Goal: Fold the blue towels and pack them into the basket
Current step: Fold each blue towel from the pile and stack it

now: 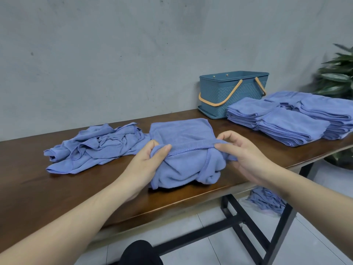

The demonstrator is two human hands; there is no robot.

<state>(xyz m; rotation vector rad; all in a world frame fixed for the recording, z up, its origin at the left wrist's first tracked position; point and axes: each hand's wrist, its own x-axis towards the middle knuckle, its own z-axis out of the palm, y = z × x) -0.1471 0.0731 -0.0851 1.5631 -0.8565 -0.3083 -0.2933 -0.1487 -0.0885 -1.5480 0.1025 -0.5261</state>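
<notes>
Both hands, left hand [150, 159] and right hand [242, 153], pinch our limp blue towel [183, 150] along its stitched hem; soft, light, best held at corners.

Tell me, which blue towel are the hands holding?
The towel in the middle. The left hand and right hand grip its hemmed edge; the crumpled pile and folded stacks lie untouched.

one basket [225, 96], three folded towel stacks [290, 127], two hands [150, 159]

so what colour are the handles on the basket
Orange handles on a teal-blue basket with a woven pattern, seen in the head view.
</notes>
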